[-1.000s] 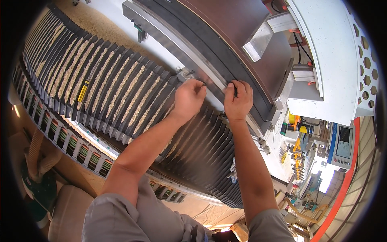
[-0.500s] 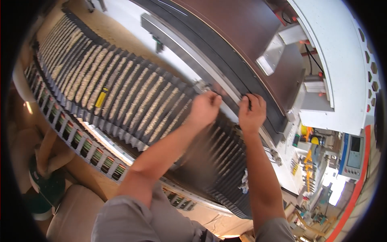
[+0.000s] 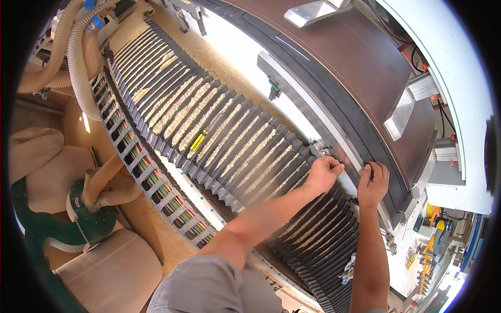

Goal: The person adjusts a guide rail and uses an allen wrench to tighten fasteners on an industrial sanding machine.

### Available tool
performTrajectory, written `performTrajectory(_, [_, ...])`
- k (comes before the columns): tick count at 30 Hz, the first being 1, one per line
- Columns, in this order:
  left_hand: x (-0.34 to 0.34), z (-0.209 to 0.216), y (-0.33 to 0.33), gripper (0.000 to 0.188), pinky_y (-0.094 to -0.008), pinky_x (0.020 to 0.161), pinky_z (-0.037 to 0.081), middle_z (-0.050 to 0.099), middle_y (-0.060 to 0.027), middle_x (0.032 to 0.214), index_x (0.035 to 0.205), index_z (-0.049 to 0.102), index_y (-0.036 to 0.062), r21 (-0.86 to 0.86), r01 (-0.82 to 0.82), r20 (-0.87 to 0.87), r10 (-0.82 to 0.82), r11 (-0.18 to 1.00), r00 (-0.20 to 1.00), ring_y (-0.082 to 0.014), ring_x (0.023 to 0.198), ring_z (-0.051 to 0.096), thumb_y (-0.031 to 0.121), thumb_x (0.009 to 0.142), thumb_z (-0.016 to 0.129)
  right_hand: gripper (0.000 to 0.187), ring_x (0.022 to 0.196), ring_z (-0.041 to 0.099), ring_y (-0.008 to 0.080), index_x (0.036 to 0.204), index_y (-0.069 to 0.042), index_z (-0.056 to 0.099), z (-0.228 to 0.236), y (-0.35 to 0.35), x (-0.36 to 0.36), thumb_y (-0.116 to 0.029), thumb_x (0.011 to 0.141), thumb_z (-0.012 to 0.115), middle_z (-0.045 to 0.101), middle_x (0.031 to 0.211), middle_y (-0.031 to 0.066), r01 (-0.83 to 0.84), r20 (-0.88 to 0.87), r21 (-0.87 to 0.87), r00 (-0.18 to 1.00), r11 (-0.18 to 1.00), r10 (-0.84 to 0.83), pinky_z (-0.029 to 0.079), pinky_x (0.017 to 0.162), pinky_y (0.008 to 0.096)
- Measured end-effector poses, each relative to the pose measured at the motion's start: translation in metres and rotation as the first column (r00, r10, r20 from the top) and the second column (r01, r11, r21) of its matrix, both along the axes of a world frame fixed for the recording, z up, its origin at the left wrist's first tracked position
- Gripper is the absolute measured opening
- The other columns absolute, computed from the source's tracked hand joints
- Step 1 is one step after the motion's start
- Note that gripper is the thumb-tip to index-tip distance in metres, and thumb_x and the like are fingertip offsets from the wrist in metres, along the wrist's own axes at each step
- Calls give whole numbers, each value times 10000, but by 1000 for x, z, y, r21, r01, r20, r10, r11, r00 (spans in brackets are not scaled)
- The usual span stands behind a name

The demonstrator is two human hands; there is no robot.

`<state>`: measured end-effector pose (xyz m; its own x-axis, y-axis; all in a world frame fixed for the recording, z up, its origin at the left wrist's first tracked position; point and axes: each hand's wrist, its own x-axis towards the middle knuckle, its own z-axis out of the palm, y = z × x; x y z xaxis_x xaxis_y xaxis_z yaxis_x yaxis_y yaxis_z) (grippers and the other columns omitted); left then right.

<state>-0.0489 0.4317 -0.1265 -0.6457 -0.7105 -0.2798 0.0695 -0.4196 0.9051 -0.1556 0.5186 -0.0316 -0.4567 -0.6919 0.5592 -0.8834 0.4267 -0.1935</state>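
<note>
My left hand reaches over the pleated black bellows, thumb and fingers pinched together beside a small metal fitting. Whatever sits in that pinch is too small to make out. To its right, my right hand rests at the long metal rail, with its fingers curled in at the black strip along the machine bed. Something dark shows at those fingertips, but its kind is hidden. A slim yellow tool lies on the bellows, left of my hands.
Wood chips fill the bellows' folds. A cable chain runs along their near side. Ribbed hoses and a green machine housing stand at the left. Brown panel lies on the bed; a white hood curves at the right.
My view has swung left, so the scene sits further right and more hoses show. Both hands stay at the rail and fitting, with little change in their grip.
</note>
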Motion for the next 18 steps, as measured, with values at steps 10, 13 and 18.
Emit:
performTrajectory(10, [8, 18, 1, 180, -354, 602, 495, 635, -136, 688, 804, 653, 21, -507, -74, 191, 196, 858, 962, -241, 606, 620, 185, 845, 715, 123, 896, 607, 345, 939, -38, 667, 1, 0, 0, -122, 859, 627, 650, 996, 125, 14, 11, 13, 1000, 1000, -14, 500, 777, 424])
performTrajectory(13, [9, 24, 0, 183, -358, 592, 495, 632, -135, 671, 806, 652, 17, -321, -27, 234, 107, 947, 966, -240, 593, 616, 185, 848, 712, 122, 895, 608, 343, 937, -35, 667, 1, 0, 0, -121, 860, 627, 650, 995, 125, 10, 13, 16, 1000, 1000, -10, 499, 778, 424])
performTrajectory(18, [5, 22, 3, 201, -338, 569, 480, 627, -111, 652, 805, 649, 4, -282, -28, 239, 98, 959, 966, -194, 570, 587, 188, 864, 707, 121, 896, 608, 344, 934, -33, 668, 1, 1, -1, -120, 862, 626, 650, 993, 128, 8, 11, 25, 1000, 1000, -9, 498, 779, 425])
